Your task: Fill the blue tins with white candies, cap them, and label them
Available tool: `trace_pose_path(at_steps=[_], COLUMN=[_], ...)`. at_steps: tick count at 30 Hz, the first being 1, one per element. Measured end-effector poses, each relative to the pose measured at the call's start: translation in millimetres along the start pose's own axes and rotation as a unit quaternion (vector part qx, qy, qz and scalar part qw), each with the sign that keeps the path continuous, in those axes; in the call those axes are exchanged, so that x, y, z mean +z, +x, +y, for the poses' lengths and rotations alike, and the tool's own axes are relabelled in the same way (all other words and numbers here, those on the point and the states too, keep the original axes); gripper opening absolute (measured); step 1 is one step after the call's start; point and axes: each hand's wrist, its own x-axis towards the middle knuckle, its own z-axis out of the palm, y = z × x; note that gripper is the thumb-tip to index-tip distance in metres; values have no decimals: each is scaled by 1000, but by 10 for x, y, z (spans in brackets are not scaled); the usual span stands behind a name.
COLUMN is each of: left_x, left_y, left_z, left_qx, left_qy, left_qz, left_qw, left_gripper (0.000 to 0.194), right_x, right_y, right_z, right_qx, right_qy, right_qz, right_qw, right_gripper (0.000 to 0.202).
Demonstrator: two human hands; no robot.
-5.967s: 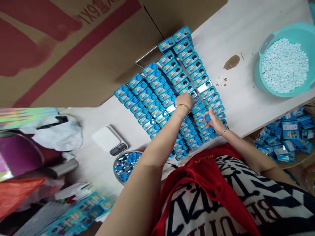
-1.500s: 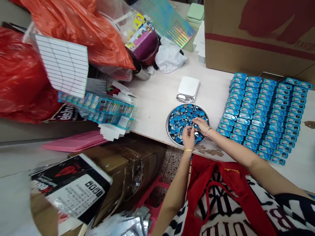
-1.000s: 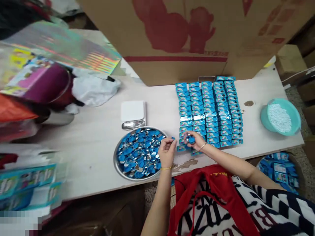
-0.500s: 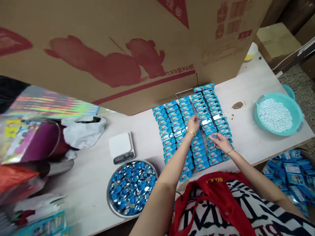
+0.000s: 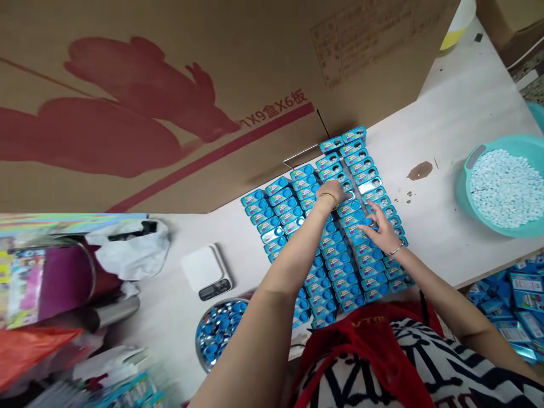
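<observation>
Several columns of small blue tins (image 5: 335, 247) lie on the white table, most with a round part at one end. My left hand (image 5: 331, 192), with a gold bracelet, is over the upper middle of the columns. Its fingers are bent down and together beside a tin with a silvery face; what they hold, if anything, is hidden. To the right, my right hand (image 5: 383, 231), with a thin bracelet, hovers low over the right-hand columns, thumb and forefinger apart and nothing clear between them.
A big cardboard box (image 5: 255, 62) stands behind the tins. At left are a white scale (image 5: 203, 266), a metal bowl of blue round pieces (image 5: 221, 326) and bags. A teal basin (image 5: 466, 184) of small white pieces is at right, with blue packs (image 5: 525, 283) below the table edge.
The view has moved closer and shifted. My left hand has come down onto the tins with its fingers bent lower. My right hand's thumb and forefinger have spread wider, a little further up the columns.
</observation>
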Motion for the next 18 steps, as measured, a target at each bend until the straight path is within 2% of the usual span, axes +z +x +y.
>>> trace_pose_path(at_steps=[3, 5, 7, 9, 11, 12, 13, 15, 16, 18], left_x=[-6, 35, 110, 191, 244, 250, 239, 173, 124, 16], left_y=[-181, -374, -572, -721, -783, -776, -744, -625, -551, -409], left_z=[-55, -83, -96, -95, -91, -92, -96, -108, -110, -96], left_qx=[26, 80, 151, 200, 210, 205, 194, 161, 146, 127], left_qy=[11, -72, -219, -343, -401, -413, -420, -411, -384, -284], left_qz=[41, 74, 32, -56, -107, -103, -80, 6, 60, 150], left_qw=[999, 991, 963, 916, 885, 882, 883, 897, 910, 939], left_gripper=[38, 34, 28, 27, 26, 24, 21, 13, 8, 3], right_x=[-9, -8, -2, 13, 43, 63, 85, 124, 137, 141], right_y=[116, 166, 198, 226, 264, 289, 317, 379, 408, 452], right_z=[-4, -8, -22, -48, -77, -90, -100, -117, -126, -149], right_qx=[-32, -50, -62, -68, -64, -57, -45, 6, 46, 135], right_qy=[-7, -29, -57, -78, -80, -67, -40, 61, 131, 272], right_qz=[-8, -10, -15, -28, -36, -31, -16, 23, 37, 51], right_qw=[999, 998, 996, 994, 994, 996, 998, 998, 990, 951], right_gripper=[83, 86, 86, 82, 79, 77, 76, 67, 58, 43])
